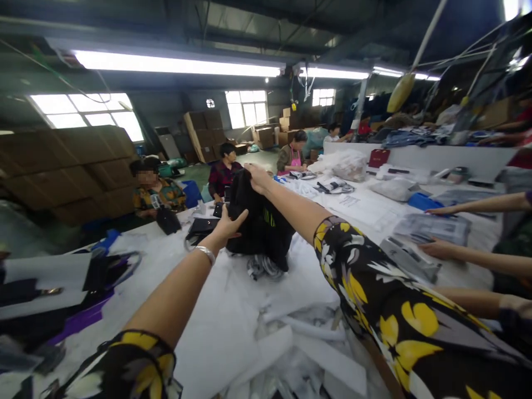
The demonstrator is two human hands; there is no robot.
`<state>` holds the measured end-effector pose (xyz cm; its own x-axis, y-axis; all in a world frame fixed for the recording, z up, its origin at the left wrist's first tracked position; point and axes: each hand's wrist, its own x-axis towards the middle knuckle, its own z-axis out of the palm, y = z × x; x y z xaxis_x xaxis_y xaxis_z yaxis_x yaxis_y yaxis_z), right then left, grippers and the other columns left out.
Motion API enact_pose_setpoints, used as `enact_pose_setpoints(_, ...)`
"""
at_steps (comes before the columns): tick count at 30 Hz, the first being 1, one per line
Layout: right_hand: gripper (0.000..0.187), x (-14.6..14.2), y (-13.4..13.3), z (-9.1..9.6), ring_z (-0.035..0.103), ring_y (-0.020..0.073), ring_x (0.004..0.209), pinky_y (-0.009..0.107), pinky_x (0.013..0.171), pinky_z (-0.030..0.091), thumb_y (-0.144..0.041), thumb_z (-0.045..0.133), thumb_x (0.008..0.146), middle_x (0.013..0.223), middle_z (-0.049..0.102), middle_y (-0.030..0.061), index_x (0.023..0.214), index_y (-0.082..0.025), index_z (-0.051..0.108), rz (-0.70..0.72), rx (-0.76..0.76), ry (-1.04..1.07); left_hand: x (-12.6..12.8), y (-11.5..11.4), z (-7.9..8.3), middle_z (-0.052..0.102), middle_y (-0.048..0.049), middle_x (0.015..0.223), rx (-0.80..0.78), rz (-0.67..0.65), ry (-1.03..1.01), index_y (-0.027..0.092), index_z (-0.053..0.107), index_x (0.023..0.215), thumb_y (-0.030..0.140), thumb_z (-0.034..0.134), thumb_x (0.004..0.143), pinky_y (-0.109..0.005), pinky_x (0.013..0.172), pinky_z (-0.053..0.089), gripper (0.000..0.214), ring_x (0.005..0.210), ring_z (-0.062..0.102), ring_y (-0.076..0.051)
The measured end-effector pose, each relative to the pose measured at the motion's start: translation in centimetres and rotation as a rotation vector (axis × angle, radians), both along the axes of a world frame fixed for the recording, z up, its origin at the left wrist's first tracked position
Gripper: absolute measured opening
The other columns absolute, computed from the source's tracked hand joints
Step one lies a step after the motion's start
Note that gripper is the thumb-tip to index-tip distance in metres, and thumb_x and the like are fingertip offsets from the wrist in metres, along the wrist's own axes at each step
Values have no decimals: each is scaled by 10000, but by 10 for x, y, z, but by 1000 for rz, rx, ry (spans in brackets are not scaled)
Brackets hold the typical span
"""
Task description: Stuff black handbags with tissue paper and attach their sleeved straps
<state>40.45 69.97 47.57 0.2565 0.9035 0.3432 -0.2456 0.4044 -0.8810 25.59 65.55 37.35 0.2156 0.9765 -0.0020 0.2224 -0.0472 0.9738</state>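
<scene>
Both my arms reach far out over a long table [233, 332] covered in white sheets. A black bag [260, 221] with a small yellow mark stands upright in the middle of it. My right hand [256, 176] grips the top of the bag, fingers closed on the fabric. My left hand [229, 224], with a silver bracelet at the wrist, presses against the bag's left side with thumb spread. Crumpled grey-white wrapping [264, 267] lies under the bag.
Black and purple bags [62, 299] pile at the left. Another person's arms [474, 255] reach in from the right over clear-wrapped packs [432, 227]. Several seated people [155, 191] work at the far side. Cardboard boxes [70, 172] stack behind. Loose white paper [299, 343] lies near me.
</scene>
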Motion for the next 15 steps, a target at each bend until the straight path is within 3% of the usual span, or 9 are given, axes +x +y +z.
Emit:
enact_pose_setpoints(2, 485, 4, 7, 7, 554, 47, 608, 167, 591, 469, -415, 575, 936, 543, 562, -81, 546, -156, 447, 1, 10, -123, 16, 12, -11, 667, -100, 1169, -42, 21, -93, 315, 272, 1497, 469, 764, 795, -334, 712, 594, 871, 834, 702, -189)
enact_pose_setpoints(5, 648, 23, 7, 18, 557, -57, 632, 203, 678, 415, -422, 60, 919, 683, 663, -29, 466, -87, 382, 46, 32, -300, 36, 38, -7, 676, -86, 1111, -49, 54, -245, 234, 462, 1378, 416, 626, 921, -330, 668, 597, 518, 749, 694, -162)
enact_pose_setpoints(6, 672, 32, 6, 19, 574, -63, 648, 213, 689, 415, -415, 20, 897, 728, 684, -7, 478, -64, 411, 79, 31, -343, 41, 48, -2, 675, -83, 1099, -41, 73, -294, 201, 520, 1315, 388, 589, 949, -327, 663, 597, 416, 752, 687, -158)
enact_pose_setpoints(8, 658, 57, 0, 12, 654, 6, 739, 199, 737, 454, -505, 208, 944, 804, 728, 23, 606, -62, 558, 82, 9, -430, 47, 68, 8, 672, -77, 1074, -18, 127, -381, 154, 584, 1207, 334, 555, 975, -314, 669, 591, 295, 783, 676, -154)
enact_pose_setpoints(10, 453, 86, -11, -14, 690, 134, 935, 257, 815, 535, -567, 507, 920, 942, 756, 42, 876, -145, 664, -53, -57, -542, 48, 84, 16, 668, -64, 1043, 5, 188, -454, 139, 606, 1141, 297, 546, 982, -303, 678, 584, 232, 798, 664, -146)
enact_pose_setpoints(12, 451, 113, -28, -59, 593, 192, 1207, 343, 1011, 480, -578, 506, 933, 1245, 676, 75, 1165, -209, 621, -256, -183, -655, 48, 96, 19, 667, -52, 1007, 16, 227, -512, 133, 620, 1091, 283, 549, 981, -300, 680, 578, 199, 788, 656, -141)
enact_pose_setpoints(13, 520, 124, -39, -87, 497, 234, 1327, 400, 1087, 417, -561, 553, 913, 1395, 574, 113, 1294, -208, 552, -284, -238, -674, 48, 99, 19, 667, -48, 993, 14, 235, -535, 132, 625, 1073, 286, 558, 976, -301, 679, 576, 194, 782, 653, -141)
enact_pose_setpoints(15, 862, 135, -59, -149, 347, 326, 1436, 489, 1151, 321, -530, 734, 772, 1559, 355, 195, 1474, -174, 384, -262, -379, -730, 48, 103, 15, 666, -45, 978, -2, 222, -570, 133, 630, 1057, 306, 588, 961, -306, 677, 574, 202, 777, 651, -143)
